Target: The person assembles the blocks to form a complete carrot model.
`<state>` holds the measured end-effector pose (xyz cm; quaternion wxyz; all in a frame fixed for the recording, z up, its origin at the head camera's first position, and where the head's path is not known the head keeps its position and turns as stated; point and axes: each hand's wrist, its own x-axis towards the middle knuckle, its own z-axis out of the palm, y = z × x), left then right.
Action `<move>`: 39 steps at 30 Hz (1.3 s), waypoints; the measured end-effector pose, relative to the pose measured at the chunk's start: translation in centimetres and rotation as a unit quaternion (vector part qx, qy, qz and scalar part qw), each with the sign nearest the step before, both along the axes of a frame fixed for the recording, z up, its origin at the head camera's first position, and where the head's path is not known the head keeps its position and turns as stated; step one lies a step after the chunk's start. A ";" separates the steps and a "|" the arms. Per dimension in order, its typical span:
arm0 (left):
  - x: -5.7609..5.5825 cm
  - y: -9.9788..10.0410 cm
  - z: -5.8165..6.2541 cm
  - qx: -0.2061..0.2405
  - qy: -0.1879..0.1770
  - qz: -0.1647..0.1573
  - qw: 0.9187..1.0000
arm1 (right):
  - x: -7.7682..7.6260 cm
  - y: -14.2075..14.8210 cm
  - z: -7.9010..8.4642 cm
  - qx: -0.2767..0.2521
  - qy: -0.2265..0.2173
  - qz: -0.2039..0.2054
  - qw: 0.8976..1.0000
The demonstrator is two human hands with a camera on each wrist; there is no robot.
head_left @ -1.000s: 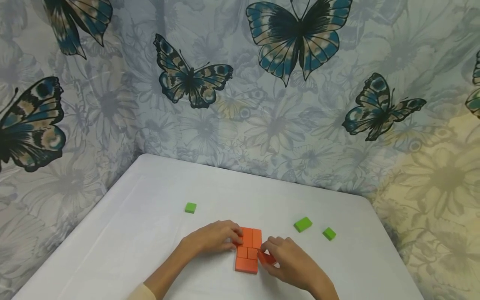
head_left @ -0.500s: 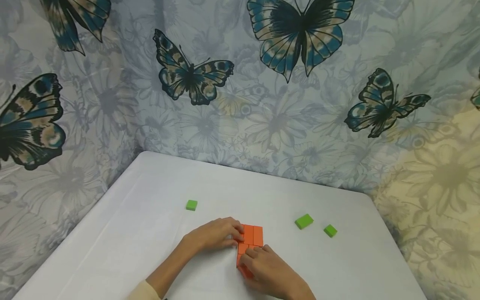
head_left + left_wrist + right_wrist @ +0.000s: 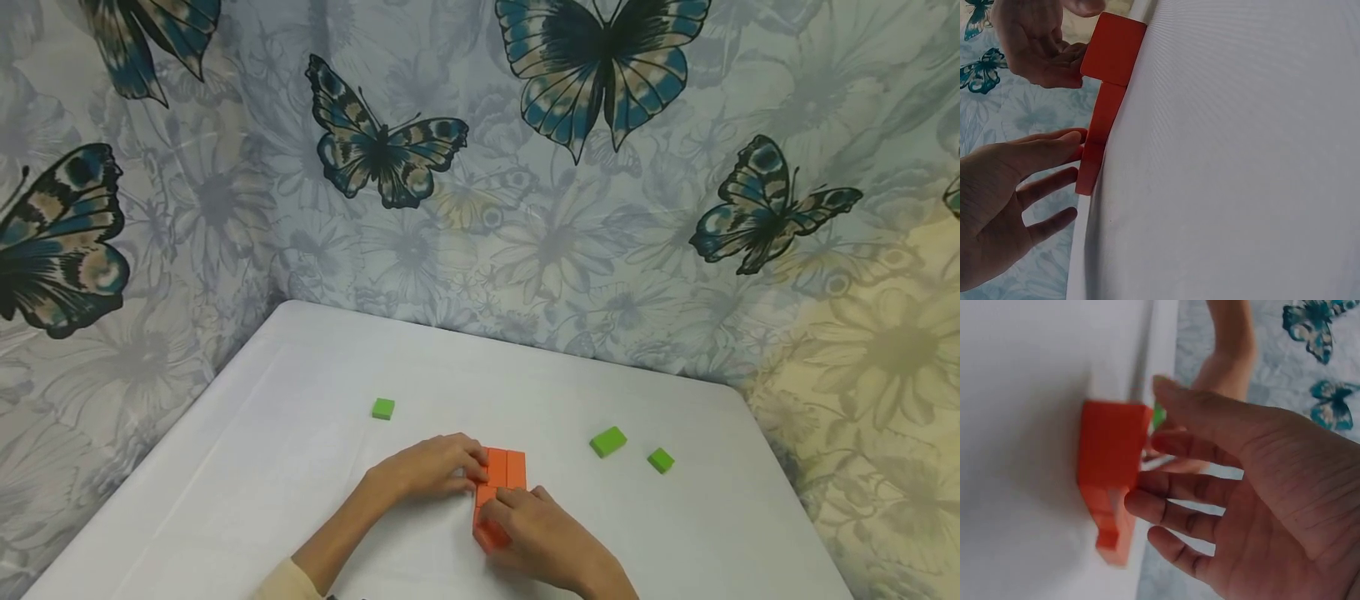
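Several orange blocks (image 3: 497,467) lie side by side on the white table, forming a narrow rectangle. My left hand (image 3: 435,467) reaches in from the left, its fingertips touching the far left part of that group. In the left wrist view its thumb and fingers (image 3: 1044,150) are fairly straight at the blocks' upper edge. My right hand (image 3: 543,533) is over the near end, partly hiding the blocks there. An orange block (image 3: 1113,440) stands taller than those beyond it in the right wrist view. There my right fingers (image 3: 1172,515) are loosely bent beside its top, the thumb apart from it.
One small green block (image 3: 383,408) lies toward the back left. To the right are a larger green block (image 3: 608,442) and another small green block (image 3: 661,460). Behind the white table (image 3: 322,375) rises a butterfly-patterned wall (image 3: 555,250).
My right hand has moved left from beside the group, carrying an orange block onto its near end, and its fingers have since loosened. The left hand has stayed at the far left side.
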<state>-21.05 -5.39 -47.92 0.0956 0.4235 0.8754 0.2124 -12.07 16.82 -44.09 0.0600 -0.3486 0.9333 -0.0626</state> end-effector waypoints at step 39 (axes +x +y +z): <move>1.0 0.1 0.9 -0.034 0.044 -0.013 0.998 | -9.7 6.6 -1.7 -0.185 0.025 -0.204 0.961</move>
